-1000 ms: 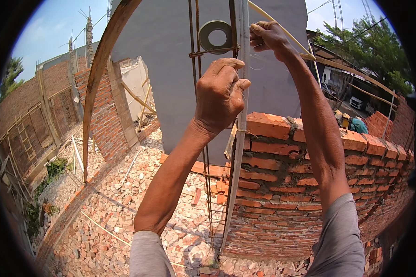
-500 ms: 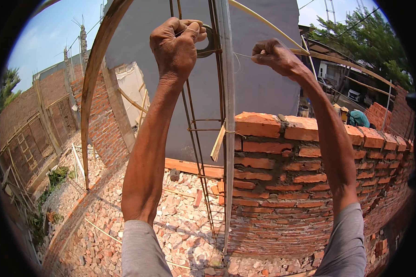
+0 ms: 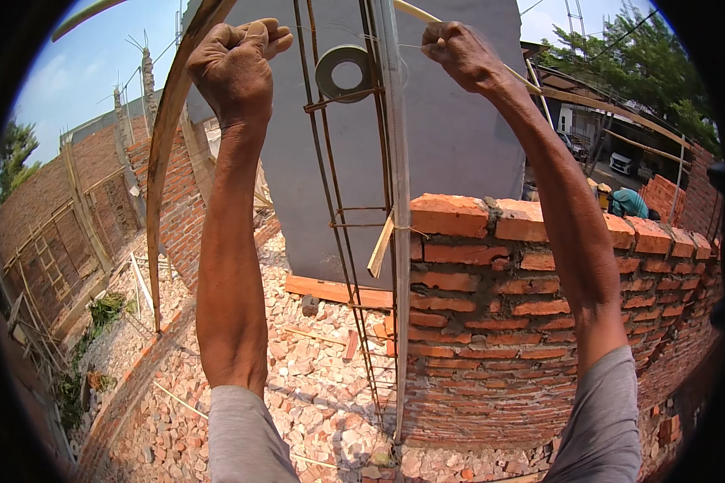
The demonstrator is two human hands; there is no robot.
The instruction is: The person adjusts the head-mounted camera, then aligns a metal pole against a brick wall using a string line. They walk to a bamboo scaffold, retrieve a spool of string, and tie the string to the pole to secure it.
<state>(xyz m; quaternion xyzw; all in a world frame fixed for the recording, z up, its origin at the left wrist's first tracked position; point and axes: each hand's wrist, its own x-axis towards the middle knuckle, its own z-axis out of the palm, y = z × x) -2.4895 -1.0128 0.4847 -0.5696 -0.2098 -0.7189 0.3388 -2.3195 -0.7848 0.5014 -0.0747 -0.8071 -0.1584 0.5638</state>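
High in view, my left hand is closed, pinching a thin pale string that runs right, toward the upright grey bar. My right hand is closed on the string on the bar's other side, with a loose strand hanging beside the bar. Between my hands, a dark grey-green ring-shaped roll rests at a crosspiece of the rusty rebar cage. Neither hand touches the roll. Lower down, a short wooden stick sits tilted against the bar.
A red brick wall stands right of the bar, behind my right forearm. Broken brick rubble covers the ground. A curved-looking wooden pole rises beside my left arm. A grey wall stands behind. A bent-over person is far right.
My left hand has moved left and slightly up, away from the roll, which now shows fully. My right hand has moved up and a little left, closer to the bar.
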